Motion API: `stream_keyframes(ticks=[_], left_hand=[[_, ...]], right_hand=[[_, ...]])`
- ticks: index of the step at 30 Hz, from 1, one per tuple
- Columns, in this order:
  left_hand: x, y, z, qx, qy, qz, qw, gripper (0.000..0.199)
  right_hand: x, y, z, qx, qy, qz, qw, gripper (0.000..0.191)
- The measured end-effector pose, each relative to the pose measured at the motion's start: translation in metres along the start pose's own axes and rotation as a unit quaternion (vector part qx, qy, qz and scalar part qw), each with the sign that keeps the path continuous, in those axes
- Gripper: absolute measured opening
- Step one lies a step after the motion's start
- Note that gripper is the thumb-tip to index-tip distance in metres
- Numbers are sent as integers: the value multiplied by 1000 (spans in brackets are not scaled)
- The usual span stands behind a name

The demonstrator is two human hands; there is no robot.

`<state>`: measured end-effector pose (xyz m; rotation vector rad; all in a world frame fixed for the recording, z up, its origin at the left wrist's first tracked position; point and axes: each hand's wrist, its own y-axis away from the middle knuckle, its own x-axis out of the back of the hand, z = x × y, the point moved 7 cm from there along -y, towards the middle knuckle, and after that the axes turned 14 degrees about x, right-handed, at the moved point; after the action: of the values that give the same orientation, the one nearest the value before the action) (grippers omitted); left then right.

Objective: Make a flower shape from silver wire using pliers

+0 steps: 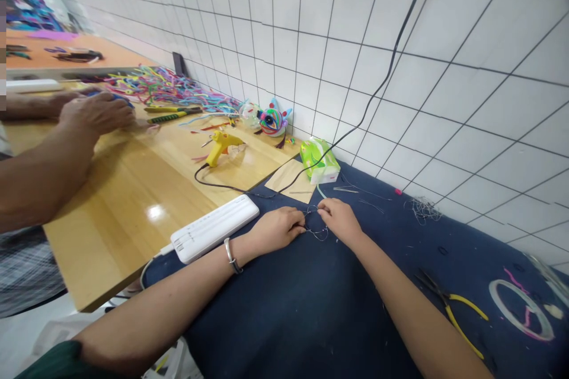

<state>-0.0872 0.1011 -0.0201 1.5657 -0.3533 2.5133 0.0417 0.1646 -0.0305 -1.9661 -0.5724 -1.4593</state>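
Note:
A thin wire bent into loops point(316, 237) lies between my two hands above the dark blue cloth point(284, 308). My left hand point(279, 228), with a silver bracelet at its wrist, pinches the wire's left side. Opposite it, my right hand point(340, 219) pinches the right side with thumb and fingertips. Just behind the hands are a wooden board point(291, 180) and a green tissue pack point(319, 157). A white power strip point(216, 228) rests close to my left forearm.
Yellow-handled pliers point(448, 302), a white ring point(493, 290) and tangled wire point(425, 208) lie at right. On the wooden table are a yellow glue gun point(222, 147), colourful pipe cleaners point(173, 89) and a decorated ball point(272, 121). Another person's hands point(95, 112) work at left. A black cable point(393, 59) crosses behind.

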Motion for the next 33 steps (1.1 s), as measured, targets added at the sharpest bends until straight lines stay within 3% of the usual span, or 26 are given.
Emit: stream_keyframes(ticks=[5, 11, 18, 24, 29, 33], left_hand=[[7, -10, -9, 24, 13, 64, 998, 19], [-7, -28, -4, -25, -41, 54, 997, 40], [-4, -23, 0, 1, -102, 45, 994, 32], [0, -18, 2, 24, -87, 57, 994, 26], [7, -10, 15, -32, -25, 91, 995, 25], [-5, 0, 35, -151, 17, 10, 988, 25]], right_hand=[[10, 6, 25, -10, -21, 1, 1000, 18], [4, 10, 23, 2, -37, -14, 999, 21], [3, 14, 19, 13, -42, -30, 999, 20], [6, 19, 13, -4, -25, -31, 999, 19], [33, 38, 8, -17, -17, -40, 999, 19], [72, 90, 11, -40, -2, -35, 999, 19]])
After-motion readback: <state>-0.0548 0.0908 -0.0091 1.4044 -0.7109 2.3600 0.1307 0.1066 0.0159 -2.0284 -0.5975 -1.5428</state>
